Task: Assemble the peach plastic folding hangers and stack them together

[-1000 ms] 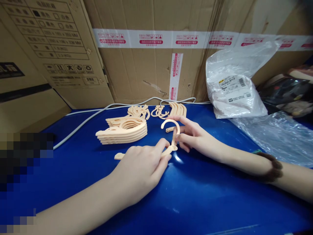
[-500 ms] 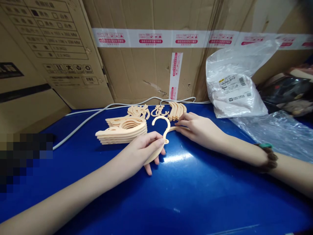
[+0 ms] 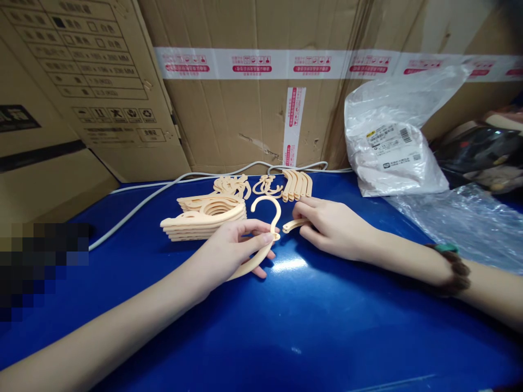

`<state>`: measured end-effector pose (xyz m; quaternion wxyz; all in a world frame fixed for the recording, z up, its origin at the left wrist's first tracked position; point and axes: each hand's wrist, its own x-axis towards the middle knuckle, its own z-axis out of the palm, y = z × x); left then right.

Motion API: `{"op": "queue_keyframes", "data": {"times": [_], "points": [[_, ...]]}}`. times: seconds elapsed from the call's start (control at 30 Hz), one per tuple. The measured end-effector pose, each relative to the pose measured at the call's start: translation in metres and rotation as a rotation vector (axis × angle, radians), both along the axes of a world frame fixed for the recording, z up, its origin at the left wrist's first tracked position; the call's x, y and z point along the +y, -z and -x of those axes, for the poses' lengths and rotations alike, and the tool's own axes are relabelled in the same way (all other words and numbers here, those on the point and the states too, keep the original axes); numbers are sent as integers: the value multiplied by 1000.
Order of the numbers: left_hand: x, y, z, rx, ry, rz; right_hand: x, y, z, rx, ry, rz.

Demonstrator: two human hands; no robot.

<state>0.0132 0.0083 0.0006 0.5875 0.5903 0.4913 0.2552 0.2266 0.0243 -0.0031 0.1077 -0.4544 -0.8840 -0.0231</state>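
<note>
My left hand (image 3: 241,245) pinches a cream plastic hanger piece, its hook (image 3: 274,209) standing up and a curved arm (image 3: 251,265) running down beneath the fingers. Closed around a second curved hanger arm (image 3: 295,224) is my right hand (image 3: 333,226); the arm's slotted end points at the hook piece, with a small gap between them. A stack of hanger pieces (image 3: 204,220) lies just beyond my left hand. Behind the hands lie a row of loose curved arms (image 3: 297,185), a few hooks (image 3: 267,186) and a heap of hooks (image 3: 231,186).
Large cardboard boxes (image 3: 245,120) stand along the back of the blue tabletop (image 3: 310,326). A white cable (image 3: 143,209) runs along the rear edge. At the right are a white plastic bag (image 3: 392,147) with a label and a clear plastic sheet (image 3: 469,223).
My right hand has come slightly nearer with the curved arm, whose end now shows turned toward the hook. The hook piece has shifted slightly left in my left hand.
</note>
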Motion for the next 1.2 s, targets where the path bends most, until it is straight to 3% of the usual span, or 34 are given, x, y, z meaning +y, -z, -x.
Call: {"op": "queue_keyframes", "data": {"times": [0.47, 0.73, 1.2], "points": [[-1, -1, -1, 8, 1, -20, -11, -1, 5, 121, -17, 27], [-2, -3, -1, 62, 20, -58, -15, 3, 6, -20, -192, -43], [0, -4, 2, -6, 98, -48, -18, 4, 12, -106, -212, -82]]}}
